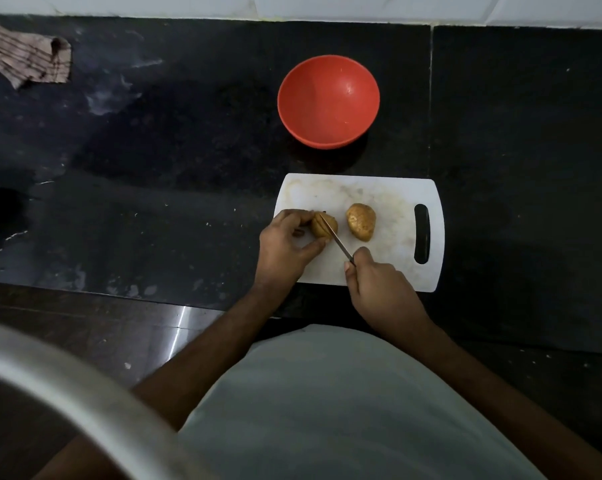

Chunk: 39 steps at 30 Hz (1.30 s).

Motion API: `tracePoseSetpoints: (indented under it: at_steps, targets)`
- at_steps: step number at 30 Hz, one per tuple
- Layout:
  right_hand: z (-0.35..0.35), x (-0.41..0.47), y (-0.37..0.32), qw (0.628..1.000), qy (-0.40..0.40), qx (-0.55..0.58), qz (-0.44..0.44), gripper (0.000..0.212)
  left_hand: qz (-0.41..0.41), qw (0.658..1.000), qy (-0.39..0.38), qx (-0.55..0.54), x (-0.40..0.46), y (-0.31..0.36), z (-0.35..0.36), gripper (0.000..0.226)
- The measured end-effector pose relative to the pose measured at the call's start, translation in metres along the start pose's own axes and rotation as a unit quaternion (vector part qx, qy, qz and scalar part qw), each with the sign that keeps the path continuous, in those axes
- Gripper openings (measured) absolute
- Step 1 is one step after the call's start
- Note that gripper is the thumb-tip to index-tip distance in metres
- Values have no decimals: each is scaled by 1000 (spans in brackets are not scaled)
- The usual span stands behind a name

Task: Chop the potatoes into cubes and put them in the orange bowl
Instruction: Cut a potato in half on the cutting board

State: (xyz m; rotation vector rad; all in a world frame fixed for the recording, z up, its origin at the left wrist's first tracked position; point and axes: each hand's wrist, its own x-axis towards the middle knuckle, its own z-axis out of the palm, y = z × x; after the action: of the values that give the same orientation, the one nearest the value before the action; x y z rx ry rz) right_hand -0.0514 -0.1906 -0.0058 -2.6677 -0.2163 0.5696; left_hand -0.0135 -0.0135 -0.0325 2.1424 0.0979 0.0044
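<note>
A white cutting board (389, 268) lies on the black counter. On its left part sits a brown potato (322, 226) with slice lines across it; my left hand (285, 242) grips it from the left with curled fingers and thumb. My right hand (375, 284) holds a knife (337, 241) by the handle, and the blade lies across the potato. A second, whole potato piece (361, 221) rests on the board to the right, untouched. The orange bowl (328, 100) stands empty on the counter behind the board.
A striped cloth (25, 55) lies at the far left of the black counter (154, 150). A white tiled wall (396, 8) borders the back. A blurred metal rim (67, 386) fills the lower left corner.
</note>
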Motion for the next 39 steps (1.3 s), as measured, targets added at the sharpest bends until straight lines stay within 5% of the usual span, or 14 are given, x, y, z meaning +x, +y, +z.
tracePoseSetpoints:
  at_steps: [22,39]
  targets:
    - [9,20,-12,999,14,-25,42,22,14,998,-47,40,11,-5,-1,35]
    - [3,17,-9,994,-76,-18,79,13,37,998,-37,41,9,-6,-1,40]
